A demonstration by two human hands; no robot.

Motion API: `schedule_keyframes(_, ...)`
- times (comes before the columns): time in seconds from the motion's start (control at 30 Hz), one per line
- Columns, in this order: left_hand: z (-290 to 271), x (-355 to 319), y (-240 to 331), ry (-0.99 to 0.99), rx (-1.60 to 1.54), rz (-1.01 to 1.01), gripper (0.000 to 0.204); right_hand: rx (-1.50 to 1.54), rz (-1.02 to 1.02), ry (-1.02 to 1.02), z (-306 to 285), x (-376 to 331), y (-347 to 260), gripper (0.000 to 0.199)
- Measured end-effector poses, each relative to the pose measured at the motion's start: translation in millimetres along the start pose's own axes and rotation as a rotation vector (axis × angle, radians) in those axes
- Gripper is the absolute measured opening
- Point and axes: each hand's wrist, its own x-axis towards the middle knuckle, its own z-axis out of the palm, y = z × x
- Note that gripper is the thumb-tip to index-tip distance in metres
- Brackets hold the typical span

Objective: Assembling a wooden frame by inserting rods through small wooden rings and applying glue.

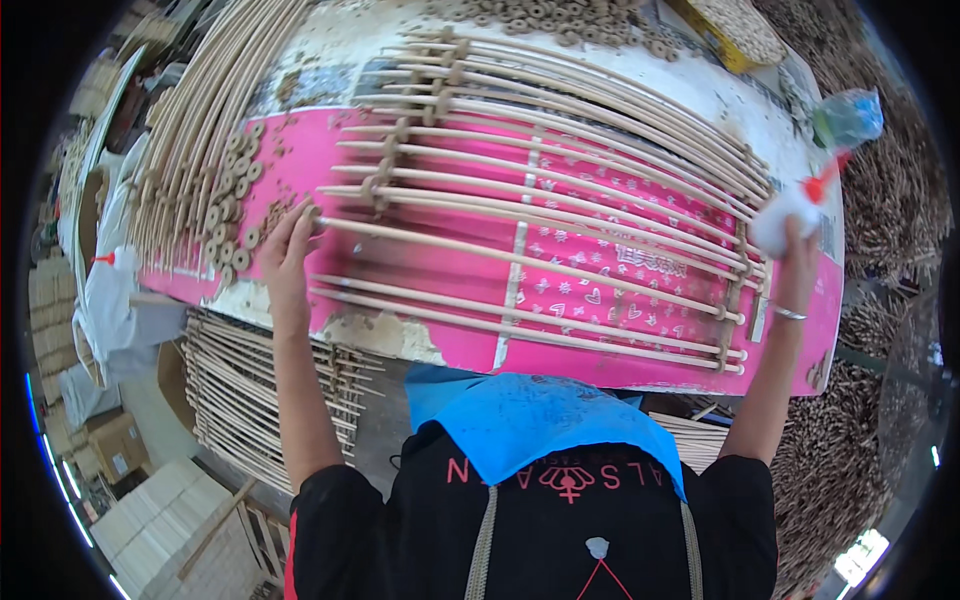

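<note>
My left hand [287, 245] pinches a small brown wooden ring [316, 214] at the left end of a thin wooden rod [430, 237]. Whether the ring is on the rod's tip or only against it, I cannot tell. My right hand [796, 255] is closed around a white squeeze bottle [772, 228] with a red nozzle, beyond the right ends of the rods. Between my hands, several rods lie side by side, joined near their ends by wooden rings [382, 180]. Two nearer rods [430, 300] have bare left tips.
Loose wooden rings [222, 235] lie left of my left hand, beside a stack of rods [185, 170]. More rings [570, 15] are heaped at the far edge, near a yellow box [735, 35]. A clear plastic bottle [850, 115] stands at the far right of the pink-covered table [600, 367].
</note>
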Motion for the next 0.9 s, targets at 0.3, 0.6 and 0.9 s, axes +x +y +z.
schedule_keyframes(0.3, 12.3, -4.7, -5.8, 0.031, -0.061, 0.056, 0.031, -0.239, -0.161, -1.061, 234.6, -128.1, -73.7, 0.061)
schedule_keyframes(0.6, 22.4, -14.8, -7.8, 0.101, 0.01, 0.135, 0.029, -0.622, -0.89, -0.902, 312.7, -144.6, -108.7, 0.049)
schedule_keyframes(0.9, 22.3, -16.0, -1.4, 0.092, 0.034, 0.126, 0.028, -0.688, -0.902, -0.934, 327.6, -142.1, -108.8, 0.04)
